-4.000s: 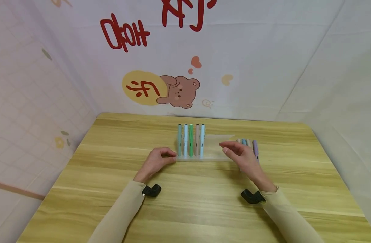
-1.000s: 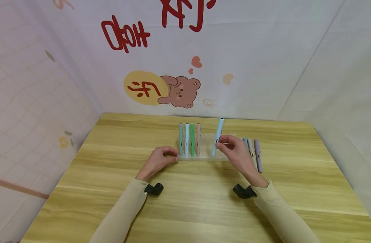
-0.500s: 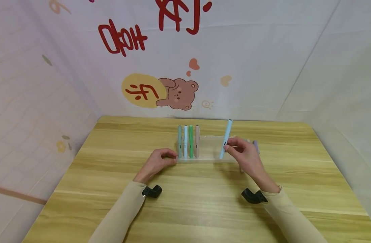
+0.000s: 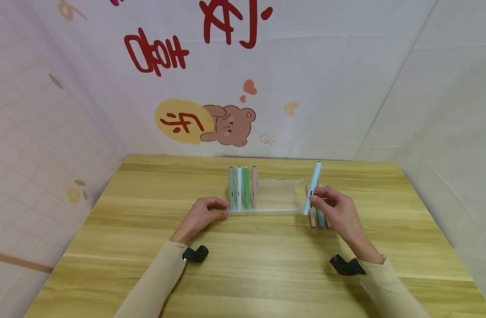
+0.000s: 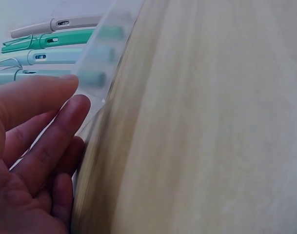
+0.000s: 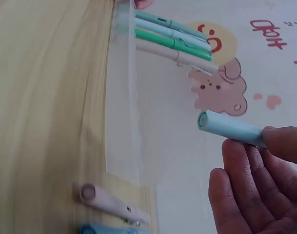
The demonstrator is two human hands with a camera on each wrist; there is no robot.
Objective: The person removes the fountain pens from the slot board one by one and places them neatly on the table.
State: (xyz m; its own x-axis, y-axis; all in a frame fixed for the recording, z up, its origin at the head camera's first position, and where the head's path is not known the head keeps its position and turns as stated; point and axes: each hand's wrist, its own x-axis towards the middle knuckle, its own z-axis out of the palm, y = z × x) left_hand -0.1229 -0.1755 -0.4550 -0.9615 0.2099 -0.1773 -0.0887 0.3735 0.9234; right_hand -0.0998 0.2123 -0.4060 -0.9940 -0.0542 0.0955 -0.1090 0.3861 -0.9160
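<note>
A clear pen holder (image 4: 275, 211) stands on the table with several capped pens upright at its left end: grey-green (image 4: 231, 187), pale blue (image 4: 239, 187), bright green (image 4: 246, 187) and taupe (image 4: 254, 187). At that end my left hand (image 4: 203, 215) pinches the holder's corner between thumb and fingers, close up in the left wrist view. My right hand (image 4: 338, 212) pinches a light blue pen (image 4: 313, 183) by its middle, cap up and slightly tilted, off the holder's right end. In the right wrist view the blue pen's (image 6: 231, 127) lower end points away from the fingers.
Beneath and behind my right hand lie several more pens on the table, among them a pinkish one (image 4: 312, 219) and a blue one (image 4: 320, 219), partly covered by the hand. A printed cloth wall (image 4: 326, 88) rises behind the wooden table (image 4: 259, 274).
The light blue pen stood fifth in the holder; my right hand took it out and carried it rightward past the holder's right end. My left hand stays at the left corner.
</note>
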